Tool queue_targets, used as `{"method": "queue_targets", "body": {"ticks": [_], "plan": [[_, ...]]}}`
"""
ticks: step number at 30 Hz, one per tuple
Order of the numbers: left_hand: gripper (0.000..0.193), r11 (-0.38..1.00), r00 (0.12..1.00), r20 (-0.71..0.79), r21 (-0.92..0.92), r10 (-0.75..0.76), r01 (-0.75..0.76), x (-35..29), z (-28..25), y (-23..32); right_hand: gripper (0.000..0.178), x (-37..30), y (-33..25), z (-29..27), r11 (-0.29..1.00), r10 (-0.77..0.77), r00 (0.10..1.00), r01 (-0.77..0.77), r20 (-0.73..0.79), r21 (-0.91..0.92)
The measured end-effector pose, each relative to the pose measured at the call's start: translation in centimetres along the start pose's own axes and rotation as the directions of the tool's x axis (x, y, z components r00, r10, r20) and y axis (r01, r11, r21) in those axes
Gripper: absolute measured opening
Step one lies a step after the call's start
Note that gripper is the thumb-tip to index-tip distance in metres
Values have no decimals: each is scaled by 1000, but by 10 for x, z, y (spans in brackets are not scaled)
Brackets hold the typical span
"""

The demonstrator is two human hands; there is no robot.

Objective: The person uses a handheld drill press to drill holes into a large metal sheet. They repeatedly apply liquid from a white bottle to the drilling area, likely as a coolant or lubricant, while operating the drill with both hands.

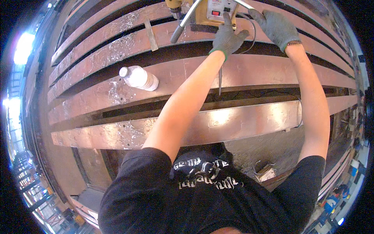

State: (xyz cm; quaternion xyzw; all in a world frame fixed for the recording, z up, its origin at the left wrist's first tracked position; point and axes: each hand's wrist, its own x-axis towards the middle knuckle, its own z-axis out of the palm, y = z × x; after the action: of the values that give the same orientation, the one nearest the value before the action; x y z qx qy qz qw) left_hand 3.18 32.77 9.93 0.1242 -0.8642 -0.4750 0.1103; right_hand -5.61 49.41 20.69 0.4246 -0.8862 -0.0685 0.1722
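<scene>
A yellow drilling machine (210, 13) with a red switch stands on rusty steel beams (249, 72) at the top of the head view. My left hand (227, 37), in a grey glove, rests against the machine's lower front, fingers up beside the switch panel. My right hand (277, 26), also gloved, reaches to the machine's right side, its fingers spread near a metal handle bar (245, 4) and a black cable (252, 39). A second long metal lever (185, 23) slants down to the left from the machine. Whether either hand grips anything is unclear.
A white plastic bottle (139, 78) lies on its side on a beam to the left. A flat metal strip (151, 36) rests across the beams. Metal shavings (117, 93) are scattered there. Dark gaps run between the beams. Scrap lies on the floor (265, 173) below.
</scene>
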Motion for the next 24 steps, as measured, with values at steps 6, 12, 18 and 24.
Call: {"method": "queue_targets", "body": {"ticks": [6,12,18,24], "plan": [[118,986,989,77,100,126,-134,46,37,-18,74,8,-18,-29,961,203,973,-220,111,170],[66,659,915,375,652,149,-375,38,-78,75,79,2,-18,-35,970,189,971,-207,144,128],[38,13,897,259,959,359,-282,-53,-287,214,82,9,-34,-44,956,216,960,-246,180,163],[60,199,918,254,925,306,-322,-15,-335,181,80,11,-29,-64,957,234,950,-262,206,122]]}}
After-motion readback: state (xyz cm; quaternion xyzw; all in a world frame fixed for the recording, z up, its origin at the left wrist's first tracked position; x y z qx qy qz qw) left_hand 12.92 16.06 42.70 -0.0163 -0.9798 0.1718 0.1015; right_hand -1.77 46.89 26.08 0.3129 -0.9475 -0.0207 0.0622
